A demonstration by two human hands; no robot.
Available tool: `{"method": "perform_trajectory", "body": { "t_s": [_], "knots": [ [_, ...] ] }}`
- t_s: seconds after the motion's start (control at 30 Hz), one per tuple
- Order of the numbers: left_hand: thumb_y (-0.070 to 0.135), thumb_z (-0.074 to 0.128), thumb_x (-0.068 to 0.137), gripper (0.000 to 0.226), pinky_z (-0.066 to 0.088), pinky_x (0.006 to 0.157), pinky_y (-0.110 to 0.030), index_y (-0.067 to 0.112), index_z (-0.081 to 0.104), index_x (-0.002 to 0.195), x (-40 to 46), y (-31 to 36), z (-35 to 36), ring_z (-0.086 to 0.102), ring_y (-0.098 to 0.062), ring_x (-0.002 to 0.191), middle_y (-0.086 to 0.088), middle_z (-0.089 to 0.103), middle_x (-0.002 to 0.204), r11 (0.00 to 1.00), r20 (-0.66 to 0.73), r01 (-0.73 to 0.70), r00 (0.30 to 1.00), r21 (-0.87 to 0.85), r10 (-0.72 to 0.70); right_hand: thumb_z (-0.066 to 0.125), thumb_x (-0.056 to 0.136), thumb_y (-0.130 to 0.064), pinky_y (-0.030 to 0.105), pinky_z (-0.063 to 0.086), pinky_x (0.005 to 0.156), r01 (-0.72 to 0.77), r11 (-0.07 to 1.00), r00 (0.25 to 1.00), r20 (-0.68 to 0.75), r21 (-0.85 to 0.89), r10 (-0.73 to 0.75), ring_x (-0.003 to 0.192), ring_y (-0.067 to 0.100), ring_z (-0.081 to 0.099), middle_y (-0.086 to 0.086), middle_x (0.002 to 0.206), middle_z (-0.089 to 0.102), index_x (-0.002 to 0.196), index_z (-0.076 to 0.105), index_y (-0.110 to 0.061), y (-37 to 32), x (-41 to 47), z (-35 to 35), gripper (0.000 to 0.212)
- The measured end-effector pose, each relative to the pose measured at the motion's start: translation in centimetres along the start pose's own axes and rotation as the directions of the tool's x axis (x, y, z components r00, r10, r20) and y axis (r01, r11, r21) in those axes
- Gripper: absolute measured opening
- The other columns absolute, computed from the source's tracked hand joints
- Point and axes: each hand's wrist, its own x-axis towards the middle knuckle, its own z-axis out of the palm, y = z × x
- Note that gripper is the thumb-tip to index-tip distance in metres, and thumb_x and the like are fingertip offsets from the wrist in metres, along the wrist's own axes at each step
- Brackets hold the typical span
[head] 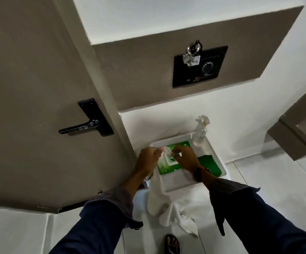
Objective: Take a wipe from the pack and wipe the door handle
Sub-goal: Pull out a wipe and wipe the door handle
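Far left, on the brown door (29,88), sits the black handle (86,123), a lever pointing left from its plate. It is untouched, and well apart from my hands.

Moving right and down, my left hand (147,160) reaches over a white tray (177,186) that stands against the wall beside the door. Its fingertips (158,150) are pinched on something pale at the top of the green pack (168,167), either the lid flap or the first corner of a wipe; blur keeps me from telling which.

Just right of it, my right hand (185,158) rests on the same pack, fingers curled near the white lid. Whether it grips or only presses, I cannot tell. The two hands are close together, nearly touching.

To do this step well, I judge that I should hold the pack down with the right hand while the left draws one wipe up slowly, so the pack does not lift and a second wipe does not follow.

Further right in the tray lie a green cloth (210,164) and a clear spray bottle (200,132). A white cloth (166,204) hangs over the tray's near edge.
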Motion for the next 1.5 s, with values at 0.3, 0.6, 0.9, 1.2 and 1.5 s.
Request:
{"method": "perform_trajectory", "body": {
  "t_s": [0.3,0.6,0.9,1.2,1.5],
  "knots": [
    [0.005,0.067,0.09,0.024,0.044,0.059,-0.027,-0.002,0.071,0.067,-2.9,0.1,-10.4,0.056,-0.014,0.051,-0.007,0.067,0.06,0.945,-0.272,-0.008,0.958,-0.328,-0.086,0.071,0.087,-0.001,0.032,0.05,0.072,0.112,0.966,0.993,0.003,0.232,-0.116,0.069,0.015,0.062,-0.007,0.068,0.071,0.077,0.072,-0.007,-13.2,-0.1,1.9,0.012],
    [0.009,0.059,0.088,0.018,0.049,0.058,-0.027,-0.001,0.063,0.073,-7.0,-2.5,-22.2,0.061,-0.006,0.048,-0.002,0.067,0.06,0.973,-0.395,-0.031,0.916,-0.227,-0.063,0.045,0.107,-0.016,0.029,0.056,0.059,-0.168,0.723,0.975,0.222,0.67,0.02,0.061,0.021,0.074,0.008,0.07,0.071,0.095,0.063,-0.013,-24.5,-1.5,5.0,0.022],
    [0.014,0.056,0.091,0.017,0.046,0.064,-0.035,0.012,0.056,0.074,-7.8,-5.2,-29.0,0.057,-0.022,0.07,-0.009,0.063,0.077,0.99,-0.371,0.103,0.927,0.099,-0.06,0.072,0.091,-0.005,0.027,0.053,0.053,0.001,0.853,0.999,-0.029,0.522,0.016,0.065,0.022,0.066,0.02,0.09,0.072,0.093,0.069,-0.005,-30.3,0.2,9.2,0.003],
    [0.012,0.059,0.088,0.019,0.051,0.076,-0.041,0.009,0.067,0.105,-8.2,-7.2,-27.1,0.063,-0.029,0.088,-0.009,0.066,0.101,0.659,-0.444,-0.005,0.736,0.752,0.512,0.073,0.089,-0.019,0.043,0.062,0.081,0.143,0.947,0.985,-0.134,0.288,-0.108,0.093,0.031,0.071,0.011,0.095,0.076,0.088,0.072,-0.013,-33.2,2.1,11.6,0.007],
    [0.013,0.041,0.105,0.036,0.056,0.082,-0.04,0.001,0.067,0.126,-7.2,-10.5,-24.8,0.07,-0.03,0.1,-0.019,0.072,0.118,0.565,-0.381,-0.054,0.685,0.823,0.621,0.063,0.099,-0.028,0.046,0.059,0.089,0.305,0.952,0.945,-0.114,-0.022,-0.306,0.106,0.028,0.066,0.012,0.109,0.073,0.109,0.072,-0.011,-34.6,3.8,11.6,0.022]
  ]
}}
